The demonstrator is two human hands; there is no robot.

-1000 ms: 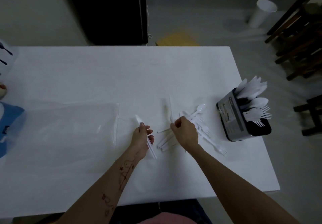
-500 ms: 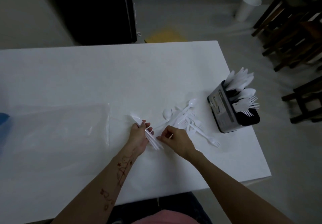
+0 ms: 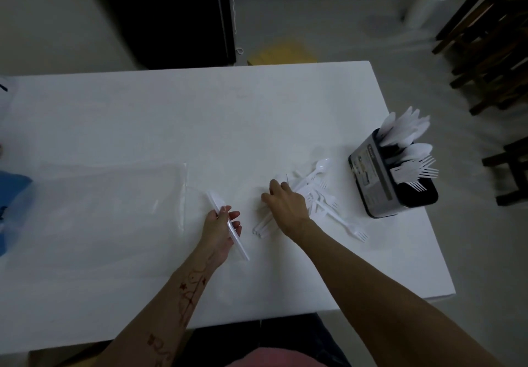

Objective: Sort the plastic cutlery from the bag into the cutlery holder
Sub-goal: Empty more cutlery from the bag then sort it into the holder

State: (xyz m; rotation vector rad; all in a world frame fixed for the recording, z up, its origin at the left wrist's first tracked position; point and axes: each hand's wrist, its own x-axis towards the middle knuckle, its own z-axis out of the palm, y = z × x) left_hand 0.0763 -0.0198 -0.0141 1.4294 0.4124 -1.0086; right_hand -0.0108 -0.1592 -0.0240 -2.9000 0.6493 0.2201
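Observation:
My left hand [image 3: 220, 228] grips a small bundle of white plastic knives [image 3: 225, 224], blades pointing up and to the left. My right hand [image 3: 287, 208] lies palm down on a loose pile of white plastic cutlery [image 3: 320, 195] at mid table; its fingers are spread over the pieces, and whether it holds one is hidden. The dark cutlery holder [image 3: 374, 184] stands at the right edge of the table, with knives, spoons and forks sticking out of separate compartments. The clear plastic bag [image 3: 114, 195] lies flat to the left of my left hand.
The white table [image 3: 185, 115] ends close behind the holder on the right. A blue object [image 3: 11, 195] sits at the left edge. Dark wooden chairs [image 3: 491, 41] and a white cup [image 3: 425, 4] are on the floor beyond the table.
My right hand moved from beside my left hand back to the right, onto the cutlery pile. My left hand keeps the knife bundle in about the same place.

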